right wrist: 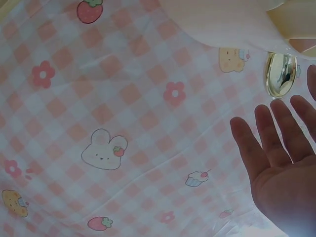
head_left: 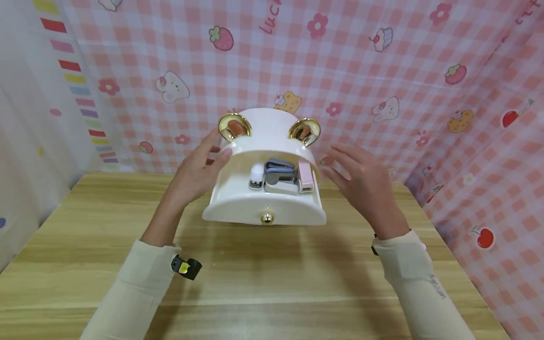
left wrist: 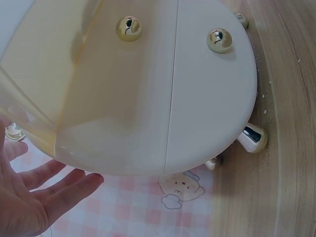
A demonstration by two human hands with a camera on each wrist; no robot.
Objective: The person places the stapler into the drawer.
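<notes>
A white rounded storage box (head_left: 265, 122) with two gold ears stands on the table, seen from above in the head view. Behind its front panel (head_left: 238, 208), which bears a gold knob (head_left: 267, 217), lie a small white bottle-like item (head_left: 256, 175), a blue-grey stapler-like item (head_left: 279, 165), a grey and white item (head_left: 281, 184) and a pink block-like item (head_left: 305, 175). My left hand (head_left: 197, 170) is at the box's left side, thumb near the front rim, fingers extended. My right hand (head_left: 365, 182) hovers by the right side, fingers spread, holding nothing.
In the left wrist view a second gold knob (left wrist: 219, 40) sits on the lower panel, and a gold foot (left wrist: 253, 138) supports the box. The wood-grain table (head_left: 255, 283) extends in front. A pink checked cloth (head_left: 255, 71) hangs close behind and at the right.
</notes>
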